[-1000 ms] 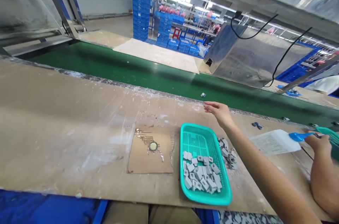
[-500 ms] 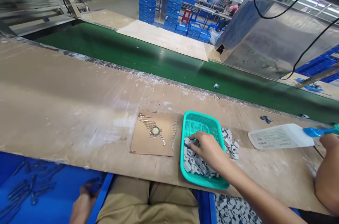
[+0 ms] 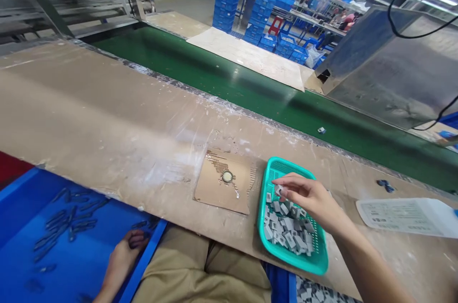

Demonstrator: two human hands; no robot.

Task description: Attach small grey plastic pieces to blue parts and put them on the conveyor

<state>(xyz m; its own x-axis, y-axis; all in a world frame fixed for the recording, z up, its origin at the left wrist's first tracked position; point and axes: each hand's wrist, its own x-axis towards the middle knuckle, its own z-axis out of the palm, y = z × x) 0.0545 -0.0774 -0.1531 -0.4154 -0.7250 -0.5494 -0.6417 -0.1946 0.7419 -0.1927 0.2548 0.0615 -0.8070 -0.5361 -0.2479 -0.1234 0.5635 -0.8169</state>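
Note:
My right hand [image 3: 309, 198] hovers over a teal basket [image 3: 265, 193] on the worn wooden bench and pinches one small grey block [image 3: 278, 191] between thumb and fingertips. Many more grey blocks [image 3: 286, 234] lie heaped in the basket's near half. My left hand [image 3: 119, 260] is down in a blue bin [image 3: 43, 245] below the bench edge, its fingers curled on a dark part [image 3: 138, 238] in the bin's near corner. Several other dark parts [image 3: 71, 214] lie scattered across the bin floor.
A cardboard square [image 3: 214, 188] with a small round metal piece [image 3: 226, 177] lies left of the basket. A white plastic container [image 3: 404, 217] lies on its side at right. A green conveyor belt [image 3: 232, 83] runs behind the bench, carrying one small piece [image 3: 321, 130].
My right hand came back from the belt edge, dipped into the basket and now lifts a grey block. The view swung left, bringing my left hand and the blue bin into sight.

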